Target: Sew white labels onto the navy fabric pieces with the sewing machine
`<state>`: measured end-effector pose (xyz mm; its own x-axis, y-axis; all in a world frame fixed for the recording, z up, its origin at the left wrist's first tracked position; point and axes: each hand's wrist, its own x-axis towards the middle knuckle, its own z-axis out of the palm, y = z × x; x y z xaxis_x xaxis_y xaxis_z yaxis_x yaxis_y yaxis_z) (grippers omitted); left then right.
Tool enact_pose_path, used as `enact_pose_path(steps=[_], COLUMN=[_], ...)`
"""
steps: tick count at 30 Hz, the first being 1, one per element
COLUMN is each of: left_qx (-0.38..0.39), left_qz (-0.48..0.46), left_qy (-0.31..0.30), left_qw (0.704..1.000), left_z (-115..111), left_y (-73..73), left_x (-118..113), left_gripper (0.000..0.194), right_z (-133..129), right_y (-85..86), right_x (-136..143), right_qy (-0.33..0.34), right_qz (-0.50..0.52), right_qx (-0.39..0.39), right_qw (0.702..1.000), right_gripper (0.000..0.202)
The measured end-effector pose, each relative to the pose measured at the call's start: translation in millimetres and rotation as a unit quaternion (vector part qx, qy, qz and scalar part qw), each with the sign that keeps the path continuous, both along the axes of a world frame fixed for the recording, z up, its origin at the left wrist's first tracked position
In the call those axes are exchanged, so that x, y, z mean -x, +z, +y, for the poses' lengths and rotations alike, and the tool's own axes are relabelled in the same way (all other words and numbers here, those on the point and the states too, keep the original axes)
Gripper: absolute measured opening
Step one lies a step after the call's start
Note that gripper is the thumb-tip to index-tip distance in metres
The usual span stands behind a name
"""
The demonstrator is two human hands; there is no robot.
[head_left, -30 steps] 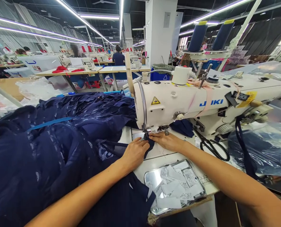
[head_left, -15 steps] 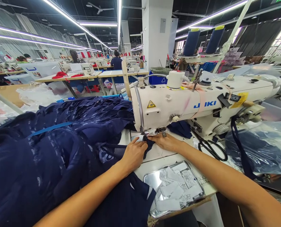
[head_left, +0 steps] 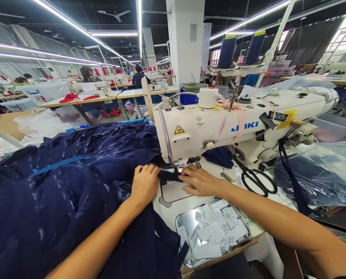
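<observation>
A white sewing machine (head_left: 190, 131) stands across the middle of the view. Left of its needle area, my left hand (head_left: 145, 184) is closed on navy fabric (head_left: 100, 174), which spreads in a large heap to the left. Beside the presser foot, my right hand (head_left: 199, 181) lies flat with its fingers apart, the fingertips on a dark strip of cloth (head_left: 170, 175) that runs between the hands. The needle itself is too small to make out.
A metal tray (head_left: 187, 224) with several white labels sits at the table's front edge. Black scissors (head_left: 258, 180) lie right of my right hand, near a plastic-wrapped navy bundle (head_left: 321, 182). Two navy thread cones (head_left: 227, 52) stand behind the machine. People sit at tables farther back.
My left hand has moved left, away from the needle area, drawing fabric with it. The fingers of my right hand have spread. More of the metal plate shows, and the view has shifted slightly.
</observation>
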<state>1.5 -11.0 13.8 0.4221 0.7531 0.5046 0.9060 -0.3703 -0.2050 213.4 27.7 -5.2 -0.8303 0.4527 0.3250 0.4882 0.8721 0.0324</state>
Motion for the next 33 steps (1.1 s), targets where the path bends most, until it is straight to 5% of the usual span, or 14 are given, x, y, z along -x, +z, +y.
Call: enact_pose_path(steps=[7, 18, 33], left_qx=[0.029, -0.026, 0.072], left_qz=[-0.022, 0.054, 0.017], left_qy=[-0.062, -0.164, -0.206], left_qw=[0.997, 0.985, 0.976], left_z=[3, 14, 10], left_y=[-8.8, -18.3, -17.9], left_x=[-10, -18, -6], left_gripper=[0.026, 0.015, 0.026], right_z=[-2, 17, 2], right_y=[-8.7, -22.5, -8.5], right_x=[6, -3, -4], right_qy=[-0.002, 0.047, 0.050], right_qz=[0.037, 0.206, 0.061], right_qx=[0.004, 0.164, -0.001], right_qw=[0.999, 0.963, 0.997], right_gripper=[0.026, 0.021, 0.026])
